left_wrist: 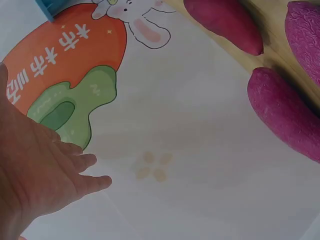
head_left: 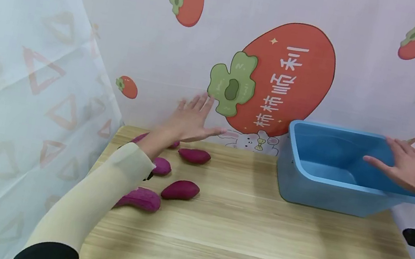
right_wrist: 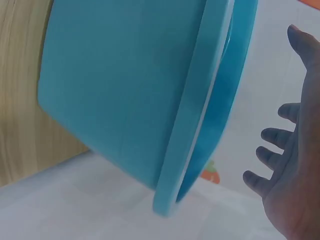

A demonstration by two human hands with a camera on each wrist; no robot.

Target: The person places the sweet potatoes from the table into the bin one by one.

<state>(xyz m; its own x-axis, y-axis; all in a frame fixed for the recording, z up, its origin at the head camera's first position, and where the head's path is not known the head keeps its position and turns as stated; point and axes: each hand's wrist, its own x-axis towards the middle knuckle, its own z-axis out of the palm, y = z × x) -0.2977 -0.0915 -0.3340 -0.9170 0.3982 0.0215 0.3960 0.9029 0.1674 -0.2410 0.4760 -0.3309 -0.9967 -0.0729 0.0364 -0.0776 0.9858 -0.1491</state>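
Note:
My left hand (head_left: 192, 122) hangs in the air over the back left of the table, fingers spread and nothing in them. Below it lie several purple sweet potatoes (head_left: 181, 190); the forearm hides part of some. Two of them, one a smooth sweet potato (left_wrist: 227, 22) and the other a longer sweet potato (left_wrist: 285, 112), show at the right of the left wrist view. Over the right part of a blue plastic bin (head_left: 323, 181) is my right hand (head_left: 413, 170), fingers extended and holding nothing. In the right wrist view, that hand is apart from the bin's rim (right_wrist: 192, 115).
The wooden table (head_left: 237, 246) meets a white cloth backdrop (head_left: 129, 4) printed with persimmons. Another patterned cloth (head_left: 2, 88) hangs along the left side. The bin stands at the back right, with its bare inner floor showing.

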